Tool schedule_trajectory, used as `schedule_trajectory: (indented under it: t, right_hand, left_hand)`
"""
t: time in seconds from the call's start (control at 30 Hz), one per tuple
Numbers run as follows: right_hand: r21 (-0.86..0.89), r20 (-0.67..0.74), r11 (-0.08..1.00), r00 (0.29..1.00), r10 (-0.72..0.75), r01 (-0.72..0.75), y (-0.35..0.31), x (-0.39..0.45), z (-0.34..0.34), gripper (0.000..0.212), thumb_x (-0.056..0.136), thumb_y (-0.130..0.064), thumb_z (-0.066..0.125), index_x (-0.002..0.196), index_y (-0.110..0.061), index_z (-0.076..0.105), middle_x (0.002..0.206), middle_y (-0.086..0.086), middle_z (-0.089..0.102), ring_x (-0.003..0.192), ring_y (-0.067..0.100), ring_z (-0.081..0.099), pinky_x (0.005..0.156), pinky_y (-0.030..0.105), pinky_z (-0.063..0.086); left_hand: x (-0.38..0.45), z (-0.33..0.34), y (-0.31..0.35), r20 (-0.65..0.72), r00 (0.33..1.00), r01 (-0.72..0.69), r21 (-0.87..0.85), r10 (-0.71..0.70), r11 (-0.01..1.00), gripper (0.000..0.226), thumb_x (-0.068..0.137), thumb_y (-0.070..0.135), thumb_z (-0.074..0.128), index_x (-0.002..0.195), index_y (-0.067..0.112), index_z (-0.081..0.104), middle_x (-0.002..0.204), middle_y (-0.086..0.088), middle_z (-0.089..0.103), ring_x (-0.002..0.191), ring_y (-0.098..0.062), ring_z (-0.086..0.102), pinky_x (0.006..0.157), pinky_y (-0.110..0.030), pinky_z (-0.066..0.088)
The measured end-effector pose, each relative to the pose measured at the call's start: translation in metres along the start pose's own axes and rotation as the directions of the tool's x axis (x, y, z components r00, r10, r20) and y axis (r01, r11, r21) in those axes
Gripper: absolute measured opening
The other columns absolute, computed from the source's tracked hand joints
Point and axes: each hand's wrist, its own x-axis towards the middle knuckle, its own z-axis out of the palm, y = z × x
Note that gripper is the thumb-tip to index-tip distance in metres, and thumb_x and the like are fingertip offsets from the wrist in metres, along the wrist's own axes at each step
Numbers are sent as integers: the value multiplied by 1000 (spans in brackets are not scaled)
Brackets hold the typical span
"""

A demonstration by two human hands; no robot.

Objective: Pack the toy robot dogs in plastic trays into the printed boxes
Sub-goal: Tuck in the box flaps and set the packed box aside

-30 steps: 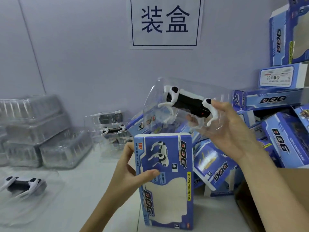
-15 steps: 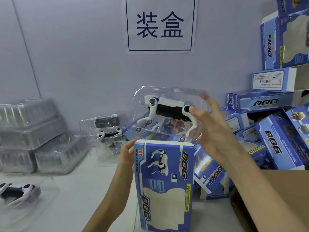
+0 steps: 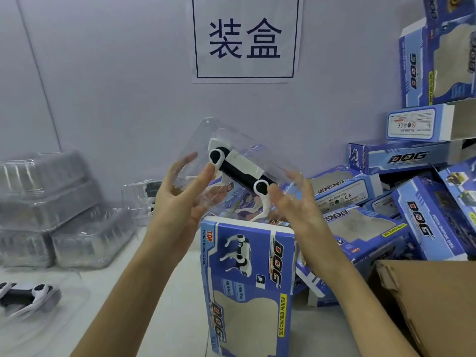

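A black-and-white toy robot dog (image 3: pixel 242 173) lies inside a clear plastic tray (image 3: pixel 229 140). The tray hangs tilted, its right end lower, just above the open top of an upright blue printed box (image 3: pixel 247 279) on the table. My left hand (image 3: pixel 175 202) grips the tray's left end, thumb in front and fingers behind. My right hand (image 3: pixel 298 212) grips the right end the same way, its fingers showing through the plastic. The dog's white legs point down toward the box opening. Nothing holds the box.
Stacks of clear trays (image 3: pixel 51 202) stand at the left. Another dog in a tray (image 3: pixel 25 297) lies at the lower left. Several blue boxes (image 3: pixel 412 215) are piled at the right, with a brown carton (image 3: pixel 438 300) below them. A paper sign (image 3: pixel 244 39) hangs on the wall.
My left hand has let go of the box and taken the tray's left end. The tray has tilted, right end down, and come lower over the box's open top.
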Motion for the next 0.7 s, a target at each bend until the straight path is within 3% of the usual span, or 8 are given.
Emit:
schedule_trajectory:
  t: [0.07, 0.13, 0.27, 0.37, 0.43, 0.57, 0.7]
  right_hand:
    - [7, -83, 1000, 997, 7, -6, 4, -6, -5, 78, 76, -68, 55, 146, -40, 34, 114, -5, 73, 96, 14, 77, 63, 27, 61]
    - [69, -215, 998, 977, 1, 14, 14, -17, -9, 70, 84, -65, 48, 147, -37, 38, 118, -1, 71, 98, 11, 76, 63, 22, 59]
    - [79, -407, 988, 909, -89, 132, 41, -53, -5, 40, 94, -51, 54, 130, -35, 56, 98, 2, 80, 90, 11, 77, 65, 14, 57]
    - [14, -375, 992, 921, -108, 122, 51, -65, 5, 21, 86, -49, 62, 101, -37, 71, 89, 0, 80, 87, 13, 78, 55, 20, 58]
    - [46, -388, 995, 920, -63, 88, 58, -64, 7, 24, 84, -52, 62, 82, -30, 71, 83, 4, 79, 81, 18, 79, 49, 25, 58]
    - [216, -398, 974, 917, 26, 66, 62, -59, 8, 36, 89, -52, 56, 77, -17, 60, 75, 13, 68, 69, 20, 70, 51, 28, 54]
    - [241, -360, 967, 933, 8, 85, 61, -56, 7, 26, 89, -46, 55, 81, -21, 56, 60, -13, 64, 52, 7, 63, 47, 22, 50]
  left_hand:
    - [1, -3, -4, -24, 1000, -17, 11, 18, 1000, 65, 74, 29, 85, 135, 28, 62, 108, -12, 80, 100, -34, 77, 85, -39, 64]
    - [1, -8, -7, -13, 1000, -27, 46, 27, 999, 66, 74, 30, 86, 136, 31, 62, 110, -15, 79, 102, -35, 77, 91, -44, 63]
    - [4, -18, -8, 27, 998, -50, 84, 48, 995, 61, 83, 25, 85, 139, 29, 61, 112, -17, 78, 102, -35, 77, 93, -46, 62]
    - [6, -22, -6, 51, 994, -103, 142, 97, 985, 61, 82, 24, 90, 137, 30, 64, 97, -14, 79, 100, -35, 76, 102, -51, 58]
    - [7, -21, -3, 54, 992, -123, 121, 117, 985, 61, 82, 22, 88, 137, 29, 65, 89, -13, 78, 100, -37, 75, 104, -54, 56]
    - [5, -12, 1, 91, 993, -72, -45, 75, 996, 65, 82, 26, 87, 141, 25, 62, 115, -25, 71, 113, -41, 72, 97, -45, 60]
    - [2, 1, -6, 179, 984, 42, -128, -18, 991, 75, 79, 31, 90, 146, 22, 57, 135, -26, 66, 123, -39, 68, 99, -49, 58]
